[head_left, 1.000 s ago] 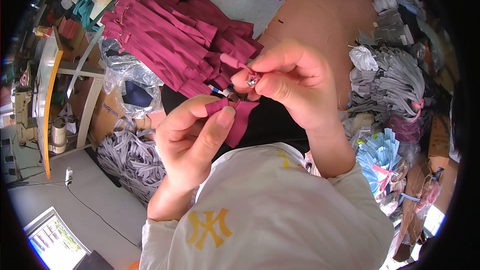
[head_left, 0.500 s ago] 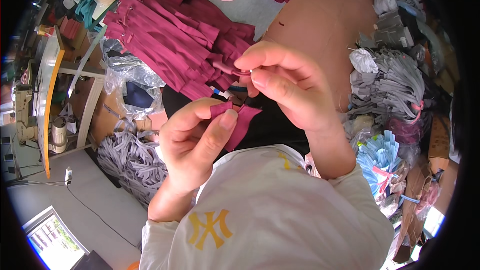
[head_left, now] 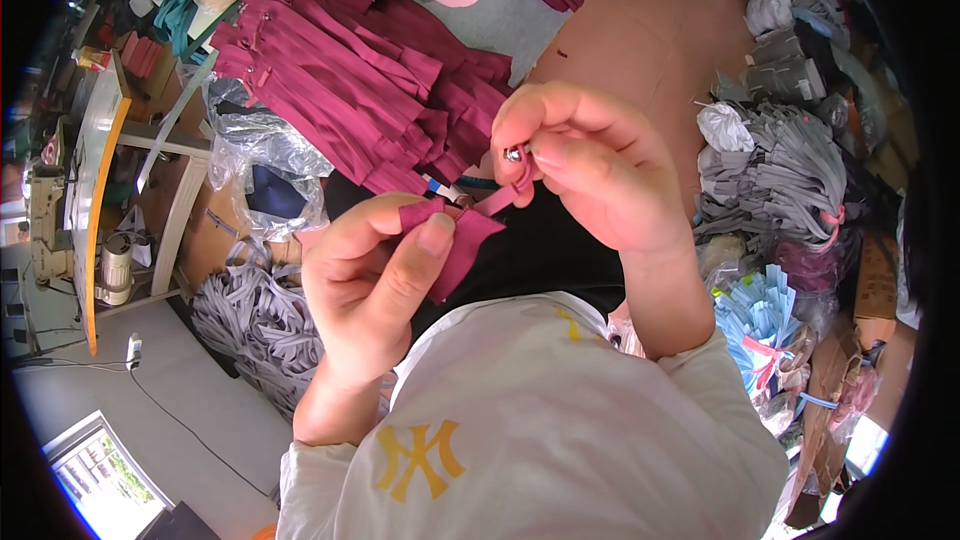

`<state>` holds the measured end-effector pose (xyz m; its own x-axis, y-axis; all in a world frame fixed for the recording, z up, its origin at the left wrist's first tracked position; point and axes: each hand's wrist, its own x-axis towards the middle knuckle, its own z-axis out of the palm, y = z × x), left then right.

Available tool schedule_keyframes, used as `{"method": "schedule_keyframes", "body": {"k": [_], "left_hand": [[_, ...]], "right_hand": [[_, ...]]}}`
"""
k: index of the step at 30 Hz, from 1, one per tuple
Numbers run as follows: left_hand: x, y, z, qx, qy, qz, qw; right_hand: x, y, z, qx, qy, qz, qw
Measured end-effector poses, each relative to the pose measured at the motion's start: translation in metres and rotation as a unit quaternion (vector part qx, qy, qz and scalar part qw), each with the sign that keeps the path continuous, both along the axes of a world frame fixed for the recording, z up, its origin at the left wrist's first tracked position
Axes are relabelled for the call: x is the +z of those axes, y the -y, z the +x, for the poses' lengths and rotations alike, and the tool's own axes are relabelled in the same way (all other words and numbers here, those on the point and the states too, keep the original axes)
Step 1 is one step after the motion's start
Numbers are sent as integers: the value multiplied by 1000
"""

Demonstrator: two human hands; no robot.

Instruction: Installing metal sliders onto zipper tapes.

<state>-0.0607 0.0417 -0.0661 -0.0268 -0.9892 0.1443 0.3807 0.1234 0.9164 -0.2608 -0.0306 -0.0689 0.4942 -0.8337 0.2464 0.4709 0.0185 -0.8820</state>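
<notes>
My left hand pinches the end of a maroon zipper between thumb and fingers, its two tape ends spread apart. Higher and to the right, my right hand grips a small shiny metal zipper slider at its fingertips. A narrow maroon strip runs from the zipper toward the right fingers. Just beyond both hands lies a big heap of maroon zippers, some with metal parts at their ends. A small blue and white item shows behind the left fingertips; its kind is unclear.
Bundles of grey strips and light blue strips lie at the right. More grey strips sit at lower left, near a clear plastic bag. A table with an orange edge stands at the far left.
My right hand has shifted slightly right, and the metal slider at its fingertips now shows more plainly. My left hand has moved a little left with the zipper end.
</notes>
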Motion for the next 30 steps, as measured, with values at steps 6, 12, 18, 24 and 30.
{"method": "schedule_keyframes", "body": {"k": [6,12,18,24,30], "left_hand": [[2,1,0,3,1,4,1000],[4,1,0,1,7,4,1000],[9,2,-3,5,45,-12,999],[8,2,-3,2,91,-35,995],[7,3,-1,3,117,-44,992]], "right_hand": [[5,-4,6,30,8,22,999],[8,-5,8,-26,4,-22,999],[19,-3,9,-44,-82,-135,987],[24,-7,15,-70,-138,-162,975],[27,-6,14,-77,-198,-204,956]]}}
